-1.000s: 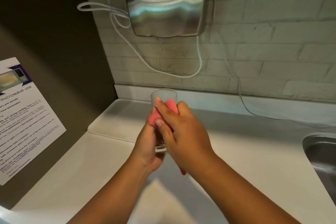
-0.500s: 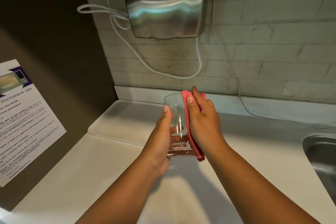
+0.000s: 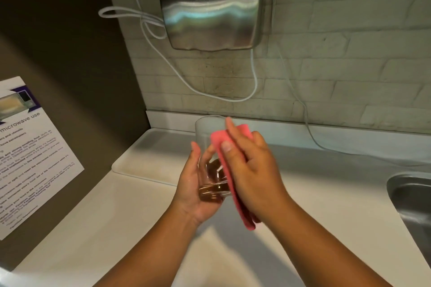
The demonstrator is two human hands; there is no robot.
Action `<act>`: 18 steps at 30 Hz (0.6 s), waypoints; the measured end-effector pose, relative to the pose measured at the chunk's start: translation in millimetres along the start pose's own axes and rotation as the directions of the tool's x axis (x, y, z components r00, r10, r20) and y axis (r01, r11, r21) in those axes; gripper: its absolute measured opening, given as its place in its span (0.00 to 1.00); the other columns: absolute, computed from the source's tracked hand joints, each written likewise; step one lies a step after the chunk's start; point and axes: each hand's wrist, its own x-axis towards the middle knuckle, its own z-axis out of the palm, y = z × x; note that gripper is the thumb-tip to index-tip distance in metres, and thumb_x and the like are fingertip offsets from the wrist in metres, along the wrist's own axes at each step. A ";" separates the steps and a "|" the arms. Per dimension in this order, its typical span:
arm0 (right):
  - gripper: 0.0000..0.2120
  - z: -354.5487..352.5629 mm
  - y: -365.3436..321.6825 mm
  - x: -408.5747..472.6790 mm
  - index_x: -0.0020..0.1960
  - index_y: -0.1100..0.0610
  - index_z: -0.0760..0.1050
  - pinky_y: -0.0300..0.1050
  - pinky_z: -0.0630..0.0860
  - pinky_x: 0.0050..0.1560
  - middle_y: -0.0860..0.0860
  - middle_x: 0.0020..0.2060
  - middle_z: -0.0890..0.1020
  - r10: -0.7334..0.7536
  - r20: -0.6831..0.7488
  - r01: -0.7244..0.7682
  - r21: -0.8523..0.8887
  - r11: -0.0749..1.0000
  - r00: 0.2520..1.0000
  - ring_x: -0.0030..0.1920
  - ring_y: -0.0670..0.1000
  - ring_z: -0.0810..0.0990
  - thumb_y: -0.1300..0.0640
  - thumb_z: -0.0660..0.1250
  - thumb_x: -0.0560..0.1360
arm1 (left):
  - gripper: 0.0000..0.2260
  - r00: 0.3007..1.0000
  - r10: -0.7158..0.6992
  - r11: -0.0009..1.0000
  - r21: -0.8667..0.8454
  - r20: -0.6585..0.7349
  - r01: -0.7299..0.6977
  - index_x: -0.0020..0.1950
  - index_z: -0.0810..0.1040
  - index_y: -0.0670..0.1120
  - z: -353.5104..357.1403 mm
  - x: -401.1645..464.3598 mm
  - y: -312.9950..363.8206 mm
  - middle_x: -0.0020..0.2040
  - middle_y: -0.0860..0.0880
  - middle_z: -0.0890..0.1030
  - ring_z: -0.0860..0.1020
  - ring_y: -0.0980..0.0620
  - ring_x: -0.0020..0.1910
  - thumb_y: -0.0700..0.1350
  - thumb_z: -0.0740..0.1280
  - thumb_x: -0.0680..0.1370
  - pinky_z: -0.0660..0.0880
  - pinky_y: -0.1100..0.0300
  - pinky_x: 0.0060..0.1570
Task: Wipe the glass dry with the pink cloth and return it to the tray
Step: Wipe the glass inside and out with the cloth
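A clear drinking glass [image 3: 206, 137] is held above the white counter, tilted slightly with its mouth away from me. My left hand [image 3: 193, 190] cups its base and left side. My right hand [image 3: 253, 170] presses the pink cloth [image 3: 220, 140] flat against the glass's right wall; the cloth's lower end hangs below my palm. The white tray [image 3: 149, 161] lies on the counter behind and left of the glass, with nothing visible on it.
A steel hand dryer [image 3: 217, 10] hangs on the brick wall above, with white cables [image 3: 254, 81] looping down. A steel sink [image 3: 412, 202] is at the right edge. A printed microwave notice [image 3: 30, 154] is stuck on the dark left wall.
My right hand with the cloth has slid around the glass from the front to its right side. The glass has turned in my left hand and tilted a little.
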 end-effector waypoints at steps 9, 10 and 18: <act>0.25 17.3 -12.2 1.4 0.79 0.39 0.63 0.44 0.72 0.42 0.46 0.50 0.66 -0.170 0.180 0.244 -0.570 0.785 0.969 0.48 0.48 0.70 0.44 0.59 0.83 | 0.26 0.996 0.050 0.978 0.206 -0.071 -0.035 0.59 0.89 0.49 -1.6 0.4 -10.5 0.57 0.43 0.87 0.85 0.44 0.60 0.66 0.74 0.70 0.78 0.49 0.59; 0.24 14.4 -8.3 9.4 0.79 0.38 0.63 0.44 0.72 0.43 0.46 0.50 0.65 -0.142 0.150 0.201 -0.533 0.822 0.979 0.48 0.48 0.71 0.43 0.59 0.83 | 0.27 0.996 0.061 0.975 0.219 -0.069 -0.045 0.62 0.88 0.50 -0.9 -0.8 -11.5 0.58 0.43 0.87 0.85 0.44 0.59 0.66 0.71 0.72 0.80 0.48 0.57; 0.22 9.0 17.3 54.0 0.79 0.40 0.65 0.17 0.62 0.47 0.48 0.69 0.69 0.124 -0.051 -0.127 -0.066 0.990 0.991 0.62 0.32 0.67 0.42 0.57 0.85 | 0.31 0.995 0.092 0.969 0.228 0.041 -0.099 0.75 0.77 0.45 0.2 -9.3 -8.0 0.56 0.39 0.86 0.86 0.40 0.53 0.64 0.64 0.78 0.84 0.46 0.50</act>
